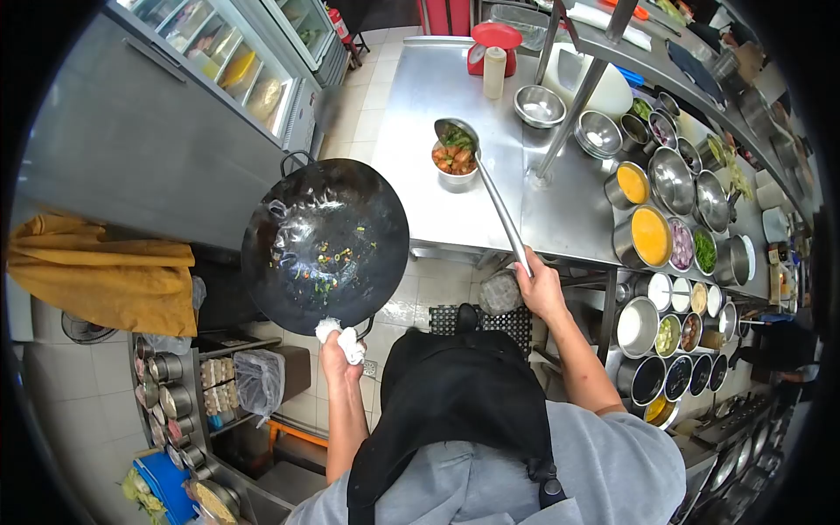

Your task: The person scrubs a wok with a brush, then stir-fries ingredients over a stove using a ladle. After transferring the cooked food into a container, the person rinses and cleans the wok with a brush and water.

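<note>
My left hand (337, 360) is closed round a folded white cloth (352, 346) at the near rim of a black wok (289, 306), gripping the wok through it. Bits of chopped vegetable and an oily shine lie in the wok, which hangs tilted off the counter's left side. In my right hand (542, 287) is the handle of a long metal ladle (500, 208). The ladle's head is over a small round container (457, 182) on the steel counter, filled with reddish-brown pieces of food. Green food shows in the ladle's head.
Behind the container, a squeeze bottle (494, 73) stands by a red scale (495, 38) on the counter (420, 96). Metal bowls (540, 106) and several ingredient pots (651, 236) line the right side. A shelf post (573, 118) rises there. Fridges (262, 96) stand at left.
</note>
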`<action>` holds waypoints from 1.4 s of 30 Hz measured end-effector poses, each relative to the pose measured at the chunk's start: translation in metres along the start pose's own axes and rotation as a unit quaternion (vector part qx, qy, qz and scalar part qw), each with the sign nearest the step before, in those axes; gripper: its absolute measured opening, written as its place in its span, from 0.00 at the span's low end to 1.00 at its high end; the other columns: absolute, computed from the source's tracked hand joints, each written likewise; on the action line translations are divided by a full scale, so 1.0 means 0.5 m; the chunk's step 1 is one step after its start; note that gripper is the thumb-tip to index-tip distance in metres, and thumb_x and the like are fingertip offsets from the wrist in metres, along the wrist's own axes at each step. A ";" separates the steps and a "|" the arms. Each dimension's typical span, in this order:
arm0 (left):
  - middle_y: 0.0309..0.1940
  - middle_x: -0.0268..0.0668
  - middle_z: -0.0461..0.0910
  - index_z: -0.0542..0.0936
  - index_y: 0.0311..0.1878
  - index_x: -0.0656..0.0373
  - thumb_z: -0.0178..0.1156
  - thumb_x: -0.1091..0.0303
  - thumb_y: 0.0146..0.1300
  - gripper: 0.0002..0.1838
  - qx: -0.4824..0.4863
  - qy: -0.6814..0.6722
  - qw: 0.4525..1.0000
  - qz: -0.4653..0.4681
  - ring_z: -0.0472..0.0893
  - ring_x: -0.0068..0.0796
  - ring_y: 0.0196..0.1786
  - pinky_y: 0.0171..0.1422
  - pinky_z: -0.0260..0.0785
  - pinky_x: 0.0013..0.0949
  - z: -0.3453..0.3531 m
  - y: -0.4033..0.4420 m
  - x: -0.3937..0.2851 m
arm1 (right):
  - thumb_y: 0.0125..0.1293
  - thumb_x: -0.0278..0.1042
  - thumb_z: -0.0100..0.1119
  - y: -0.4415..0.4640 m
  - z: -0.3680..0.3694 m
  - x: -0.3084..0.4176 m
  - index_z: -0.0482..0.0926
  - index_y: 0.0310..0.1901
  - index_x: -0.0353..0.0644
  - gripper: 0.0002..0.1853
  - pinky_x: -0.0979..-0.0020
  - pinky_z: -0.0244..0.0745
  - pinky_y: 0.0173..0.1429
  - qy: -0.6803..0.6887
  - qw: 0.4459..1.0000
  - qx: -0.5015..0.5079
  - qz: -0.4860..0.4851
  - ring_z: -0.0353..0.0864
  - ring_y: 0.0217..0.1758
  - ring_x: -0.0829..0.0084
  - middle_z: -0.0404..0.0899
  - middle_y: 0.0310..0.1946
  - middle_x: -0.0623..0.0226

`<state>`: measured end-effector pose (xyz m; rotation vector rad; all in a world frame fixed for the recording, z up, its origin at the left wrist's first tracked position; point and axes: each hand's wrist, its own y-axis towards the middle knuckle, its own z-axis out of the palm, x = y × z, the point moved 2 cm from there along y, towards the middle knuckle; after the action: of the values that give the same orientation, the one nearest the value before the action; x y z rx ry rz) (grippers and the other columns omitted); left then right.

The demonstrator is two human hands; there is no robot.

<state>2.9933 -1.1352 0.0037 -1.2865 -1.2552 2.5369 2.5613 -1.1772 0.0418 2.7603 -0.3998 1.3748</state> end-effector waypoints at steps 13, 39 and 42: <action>0.25 0.38 0.79 0.71 0.43 0.55 0.46 0.68 0.70 0.05 0.043 0.018 0.999 0.009 0.78 0.31 0.20 0.20 0.72 0.36 0.136 0.053 -0.024 | 0.70 0.35 0.58 0.021 0.015 -0.031 0.73 0.64 0.35 0.23 0.61 0.74 0.30 0.026 0.998 -0.063 -0.016 0.82 0.22 0.54 0.77 0.24 0.41; 0.28 0.38 0.77 0.73 0.44 0.62 0.51 0.76 0.61 0.08 0.232 0.066 0.969 0.060 0.79 0.30 0.21 0.18 0.73 0.36 0.501 0.263 -0.101 | 0.69 0.34 0.58 0.202 0.085 0.195 0.64 0.74 0.69 0.33 0.51 0.77 0.41 -0.258 0.956 0.030 -0.135 0.80 0.34 0.50 0.76 0.33 0.58; 0.27 0.39 0.78 0.73 0.44 0.62 0.50 0.75 0.62 0.08 0.225 0.076 0.969 0.068 0.79 0.30 0.21 0.17 0.73 0.36 0.524 0.280 -0.101 | 0.66 0.33 0.60 0.124 0.004 0.139 0.69 0.71 0.68 0.32 0.53 0.78 0.39 -0.287 0.954 0.002 -0.089 0.82 0.33 0.54 0.79 0.32 0.62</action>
<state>2.8892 -1.4165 0.0300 -1.4513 -0.5320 2.5396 2.5879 -1.2525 0.0899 3.0638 -0.1478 0.5167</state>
